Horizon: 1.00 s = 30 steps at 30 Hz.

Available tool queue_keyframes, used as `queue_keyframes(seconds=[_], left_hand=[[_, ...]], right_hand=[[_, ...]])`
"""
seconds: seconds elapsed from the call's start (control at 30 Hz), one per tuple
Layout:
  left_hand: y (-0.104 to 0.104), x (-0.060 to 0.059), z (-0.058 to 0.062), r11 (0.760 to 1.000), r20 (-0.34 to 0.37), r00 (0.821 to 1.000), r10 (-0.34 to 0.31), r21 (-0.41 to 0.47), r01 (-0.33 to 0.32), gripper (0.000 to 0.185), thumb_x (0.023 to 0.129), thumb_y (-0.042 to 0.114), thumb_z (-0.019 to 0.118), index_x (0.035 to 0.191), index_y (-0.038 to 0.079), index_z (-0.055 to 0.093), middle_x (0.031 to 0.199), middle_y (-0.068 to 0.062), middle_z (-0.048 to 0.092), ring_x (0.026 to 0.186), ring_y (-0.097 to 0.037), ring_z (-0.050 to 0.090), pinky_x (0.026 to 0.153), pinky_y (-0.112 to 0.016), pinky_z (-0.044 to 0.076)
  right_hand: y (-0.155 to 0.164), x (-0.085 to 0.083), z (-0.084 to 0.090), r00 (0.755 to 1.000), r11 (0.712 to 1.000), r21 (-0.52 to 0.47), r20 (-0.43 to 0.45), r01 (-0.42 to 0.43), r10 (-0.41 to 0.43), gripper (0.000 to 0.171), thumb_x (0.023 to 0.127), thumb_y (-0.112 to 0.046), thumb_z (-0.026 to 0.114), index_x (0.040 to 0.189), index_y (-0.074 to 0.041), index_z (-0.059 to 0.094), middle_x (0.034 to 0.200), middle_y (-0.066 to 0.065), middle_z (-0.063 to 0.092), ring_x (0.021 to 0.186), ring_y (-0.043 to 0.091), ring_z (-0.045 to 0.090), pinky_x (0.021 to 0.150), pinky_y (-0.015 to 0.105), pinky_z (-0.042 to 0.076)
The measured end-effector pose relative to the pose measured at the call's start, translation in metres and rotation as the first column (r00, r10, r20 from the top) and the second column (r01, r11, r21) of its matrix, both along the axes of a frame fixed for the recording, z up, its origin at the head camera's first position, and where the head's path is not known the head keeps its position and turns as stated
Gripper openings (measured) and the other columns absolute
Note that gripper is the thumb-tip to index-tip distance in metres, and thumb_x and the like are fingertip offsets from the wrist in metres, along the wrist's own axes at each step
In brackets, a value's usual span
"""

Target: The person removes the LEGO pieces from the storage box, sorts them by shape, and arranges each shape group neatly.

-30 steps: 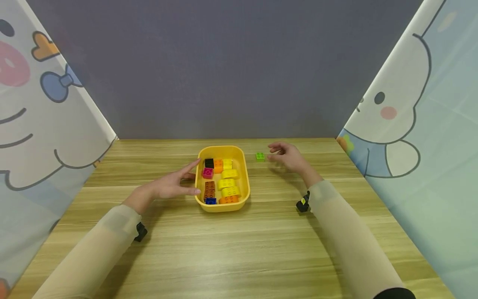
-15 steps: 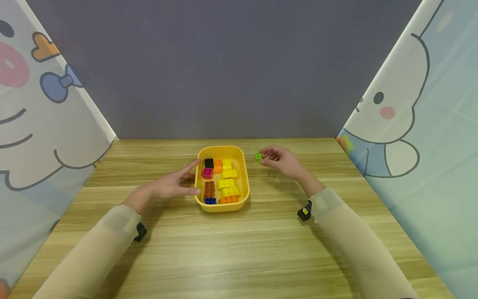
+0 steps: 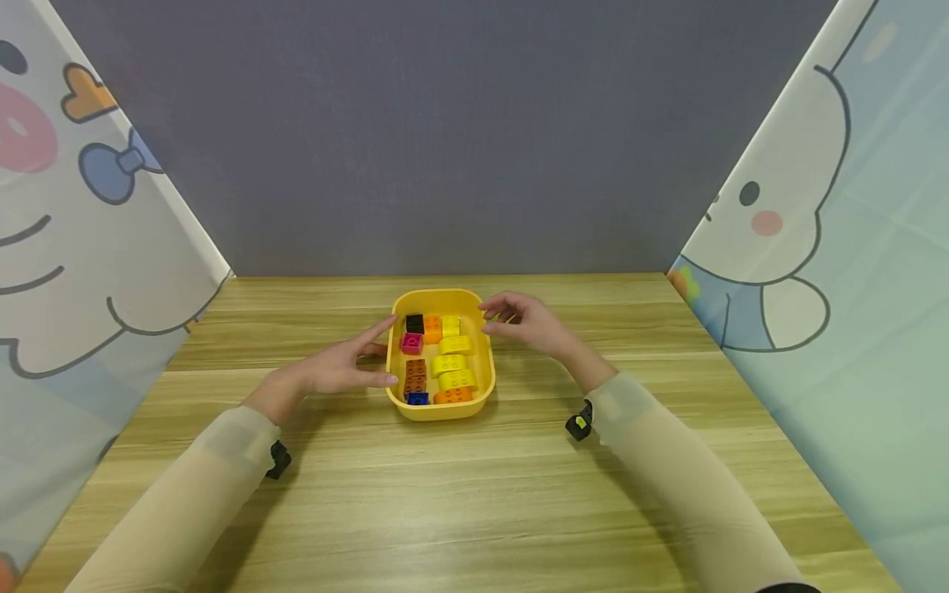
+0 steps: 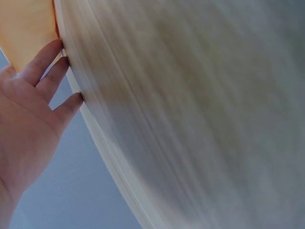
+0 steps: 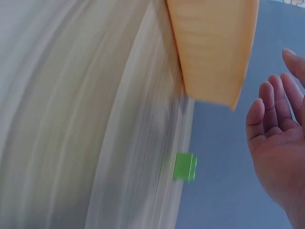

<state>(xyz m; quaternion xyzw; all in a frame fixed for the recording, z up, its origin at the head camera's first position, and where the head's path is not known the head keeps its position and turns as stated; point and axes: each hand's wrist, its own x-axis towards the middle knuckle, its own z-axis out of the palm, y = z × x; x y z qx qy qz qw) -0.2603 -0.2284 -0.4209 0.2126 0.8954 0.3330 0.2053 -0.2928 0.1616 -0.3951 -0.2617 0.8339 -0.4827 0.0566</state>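
Right hand grip slack, fingers apart, empty. Green brick on counter, near yellow tray. Left hand flat against tray. Risk: careless fingers knock brick away.

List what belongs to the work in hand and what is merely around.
In the work: yellow tray, bricks inside, green brick, left hand touching the tray, right hand, open.
Merely around: cartoon curtains, grey wall.
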Motion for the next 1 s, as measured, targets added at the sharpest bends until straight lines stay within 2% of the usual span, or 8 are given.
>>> queue_keyframes(seconds=[0.13, 0.33, 0.57, 0.8, 1.0], left_hand=[[0.000, 0.000, 0.000, 1.000, -0.006, 1.000, -0.002, -0.002, 0.002, 0.115, 0.096, 0.065, 0.077, 0.177, 0.043, -0.001, 0.171, -0.022, 0.046, 0.160, -0.055, 0.037, 0.124, -0.084, 0.023], [0.000, 0.000, -0.001, 1.000, -0.004, 1.000, -0.006, 0.006, 0.006, 0.114, 0.097, 0.064, 0.077, 0.177, 0.043, -0.001, 0.171, -0.023, 0.046, 0.159, -0.056, 0.038, 0.123, -0.084, 0.026], [-0.001, -0.002, -0.003, 1.000, -0.009, 1.000, -0.007, -0.009, 0.007, 0.114, 0.096, 0.066, 0.076, 0.177, 0.043, -0.001, 0.170, -0.020, 0.049, 0.158, -0.054, 0.041, 0.123, -0.083, 0.028], [0.001, -0.002, -0.002, 1.000, 0.010, 1.000, -0.013, -0.011, 0.013, 0.115, 0.096, 0.067, 0.076, 0.177, 0.041, -0.001, 0.171, -0.020, 0.048, 0.158, -0.054, 0.042, 0.123, -0.083, 0.028], [-0.001, -0.002, -0.002, 1.000, -0.002, 1.000, -0.022, 0.001, 0.022, 0.114, 0.097, 0.065, 0.076, 0.177, 0.041, -0.001, 0.171, -0.020, 0.048, 0.158, -0.053, 0.042, 0.122, -0.083, 0.030]], right_hand=[[-0.019, 0.001, 0.003, 0.999, 0.998, 0.015, -0.008, -0.053, 0.053, 0.040, 0.103, -0.017, 0.079, 0.138, 0.000, 0.069, 0.124, 0.018, 0.073, 0.101, 0.023, 0.065, 0.085, 0.028, 0.055], [-0.047, 0.001, 0.002, 0.994, 0.992, 0.077, -0.015, -0.102, 0.104, 0.039, 0.103, -0.024, 0.080, 0.138, -0.008, 0.072, 0.118, 0.007, 0.074, 0.101, 0.020, 0.066, 0.086, 0.030, 0.056], [-0.075, 0.002, 0.003, 0.983, 0.978, 0.101, -0.006, -0.182, 0.183, 0.041, 0.104, -0.024, 0.079, 0.141, -0.008, 0.071, 0.133, 0.017, 0.074, 0.107, 0.020, 0.067, 0.093, 0.036, 0.058], [-0.088, 0.002, -0.004, 0.978, 0.969, 0.132, 0.039, -0.210, 0.207, 0.041, 0.105, -0.025, 0.078, 0.142, -0.009, 0.071, 0.134, 0.011, 0.076, 0.114, 0.019, 0.066, 0.099, 0.033, 0.057], [-0.093, 0.001, -0.008, 0.970, 0.945, 0.221, 0.040, -0.242, 0.240, 0.032, 0.105, -0.026, 0.077, 0.136, -0.016, 0.076, 0.136, 0.000, 0.075, 0.117, 0.017, 0.067, 0.103, 0.033, 0.058]])
